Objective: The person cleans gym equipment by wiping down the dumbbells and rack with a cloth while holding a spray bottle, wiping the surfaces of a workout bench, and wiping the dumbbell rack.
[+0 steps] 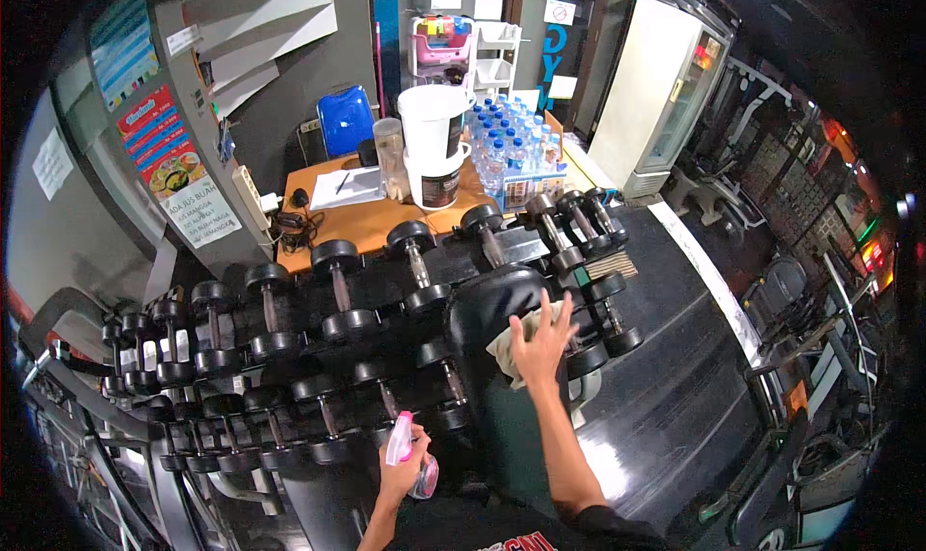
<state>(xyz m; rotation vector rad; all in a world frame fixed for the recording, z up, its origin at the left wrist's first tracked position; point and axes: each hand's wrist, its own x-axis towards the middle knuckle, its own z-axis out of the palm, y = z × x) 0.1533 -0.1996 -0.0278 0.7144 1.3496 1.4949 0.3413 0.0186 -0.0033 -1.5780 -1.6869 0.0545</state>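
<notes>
My left hand [405,460] is wrapped around a clear spray bottle [427,479] with a pink and white trigger head. Its nozzle end points up and away from me. My right hand [542,341] lies over a crumpled beige cloth [503,352], its fingers spread apart. The cloth is against the black padded bench [485,312], near the far end of its seat. Part of the cloth is hidden beneath the palm.
A two-tier rack of black dumbbells [340,291] runs behind and left of the bench. Beyond it, a wooden desk [325,218] bears white tubs [430,124] and several water bottles [499,146]. A display fridge [651,88] stands back right. Exercise machines [781,406] flank both sides.
</notes>
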